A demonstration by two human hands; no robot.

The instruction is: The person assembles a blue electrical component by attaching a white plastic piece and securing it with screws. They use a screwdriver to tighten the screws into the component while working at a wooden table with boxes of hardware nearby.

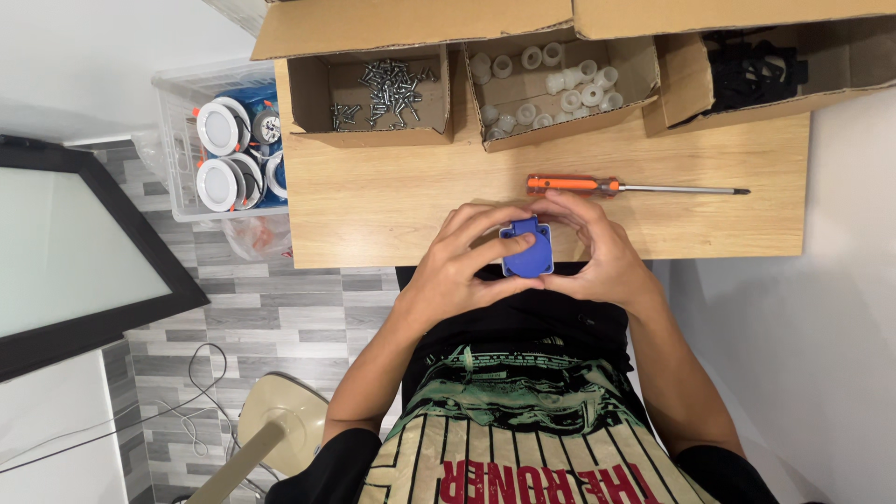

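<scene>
A blue plastic socket part (528, 249) with a round face is held between both hands at the near edge of the wooden table (392, 201). My left hand (457, 266) wraps it from the left, fingers curled over its top. My right hand (597, 252) grips it from the right. An orange-handled screwdriver (616, 188) lies on the table just beyond my right fingers, its tip pointing right.
Three open cardboard boxes stand at the table's far edge: one with screws (383, 89), one with white plastic rings (551, 84), one with black parts (751, 65). A clear bin (177, 159) of round white lamps sits left of the table. A stool (280, 425) stands below left.
</scene>
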